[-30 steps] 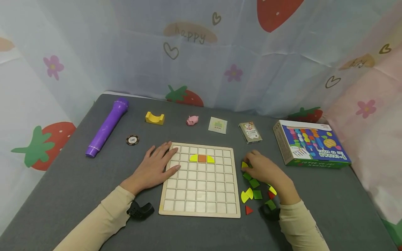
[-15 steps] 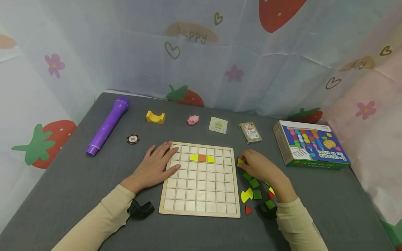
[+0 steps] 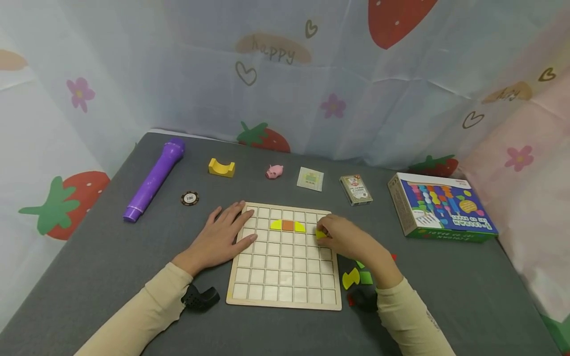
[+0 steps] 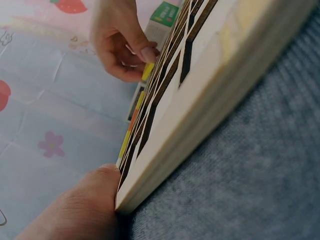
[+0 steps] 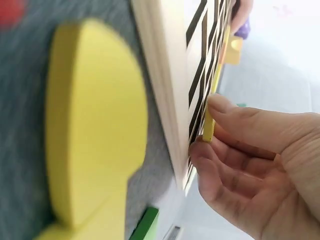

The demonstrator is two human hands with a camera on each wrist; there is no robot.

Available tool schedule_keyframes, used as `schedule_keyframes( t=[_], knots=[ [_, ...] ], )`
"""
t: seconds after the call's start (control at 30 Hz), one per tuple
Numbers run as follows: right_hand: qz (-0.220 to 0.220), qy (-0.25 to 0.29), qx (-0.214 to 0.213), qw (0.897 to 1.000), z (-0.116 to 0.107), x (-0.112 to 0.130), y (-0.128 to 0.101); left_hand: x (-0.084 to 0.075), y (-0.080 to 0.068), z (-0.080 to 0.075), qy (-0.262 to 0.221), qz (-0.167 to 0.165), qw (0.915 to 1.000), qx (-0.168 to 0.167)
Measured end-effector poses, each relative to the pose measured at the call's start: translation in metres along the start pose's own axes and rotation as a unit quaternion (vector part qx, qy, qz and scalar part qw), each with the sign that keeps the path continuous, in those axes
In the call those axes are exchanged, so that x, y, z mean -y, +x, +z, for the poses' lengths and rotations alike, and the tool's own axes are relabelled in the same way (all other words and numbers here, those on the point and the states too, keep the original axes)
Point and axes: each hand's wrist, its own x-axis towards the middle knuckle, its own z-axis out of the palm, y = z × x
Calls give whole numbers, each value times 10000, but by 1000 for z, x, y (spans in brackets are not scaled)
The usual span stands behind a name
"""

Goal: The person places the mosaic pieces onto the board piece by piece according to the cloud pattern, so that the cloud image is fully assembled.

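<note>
Head view, nearest first: right hand (image 3: 345, 241) over the right side of the wooden grid board (image 3: 285, 291), thumb and fingers curled in a pinch on a yellow piece (image 3: 320, 234), held just above a cell in the right-hand columns. Left hand (image 3: 221, 237) flat on the board's left edge, fingers straight and relaxed, holding nothing, steadying the frame. Placing step in hand, by the look of it; next move likely calls for turning the piece to suit a cell and lowering it square into the recess, right of the yellow-orange-yellow row (image 3: 287, 225) already seated. Loose pieces (image 3: 351, 278) just right of the board's near corner. Underneath, a grey table (image 3: 89, 267). Farther back, left to right: purple tube (image 3: 153, 179), poker chip (image 3: 189, 198), yellow block (image 3: 221, 167), pink pig (image 3: 274, 171), card deck (image 3: 356, 189), game box (image 3: 441, 205). Behind all, a pale strawberry-print curtain (image 3: 285, 74).
</note>
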Motion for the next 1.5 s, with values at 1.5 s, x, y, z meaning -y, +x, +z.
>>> schedule_keyframes(
  t=[1.5],
  knots=[
    [-250,199,-2,9995,10,14,6,-1,0,-1,-57,-9,10000,-50]
  ],
)
